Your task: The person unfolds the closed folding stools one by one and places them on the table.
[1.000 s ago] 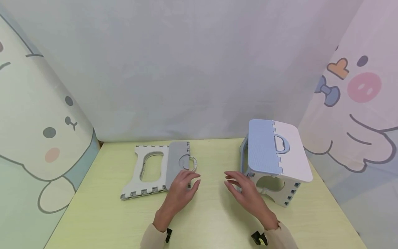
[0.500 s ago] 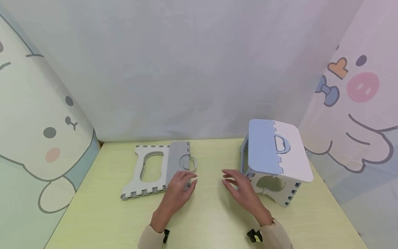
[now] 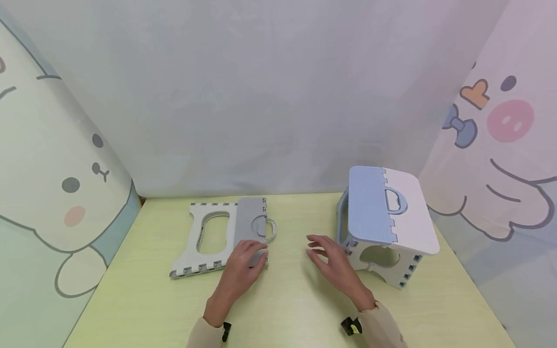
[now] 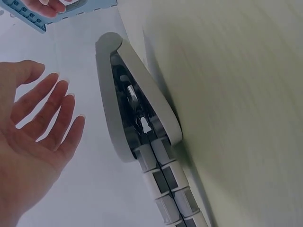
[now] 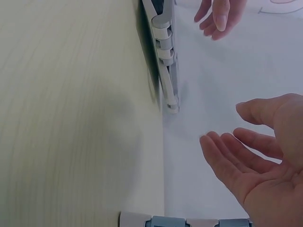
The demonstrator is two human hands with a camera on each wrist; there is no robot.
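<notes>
My left hand (image 3: 239, 268) hovers over the near right corner of a grey and white folding stool (image 3: 245, 222) that lies folded flat. Its fingers are relaxed and hold nothing; the left wrist view shows a gap between this hand and the folded stool (image 4: 110, 99). To the right, a blue and white folding stool (image 3: 370, 205) stands unfolded, its seat up and a blue carry handle (image 3: 402, 205) in the middle. My right hand (image 3: 335, 266) hangs in the air just left of that stool, fingers loosely bent with nothing in them.
Both stools share a pale yellow wooden table (image 3: 287, 309). A light curtain (image 3: 261, 121) rises behind its far edge. Cartoon-printed cloths, the left (image 3: 39, 193) and the right (image 3: 513, 193), flank the table.
Both hands have drifted a little to the left, still holding nothing. Neither stool has moved on the table.
</notes>
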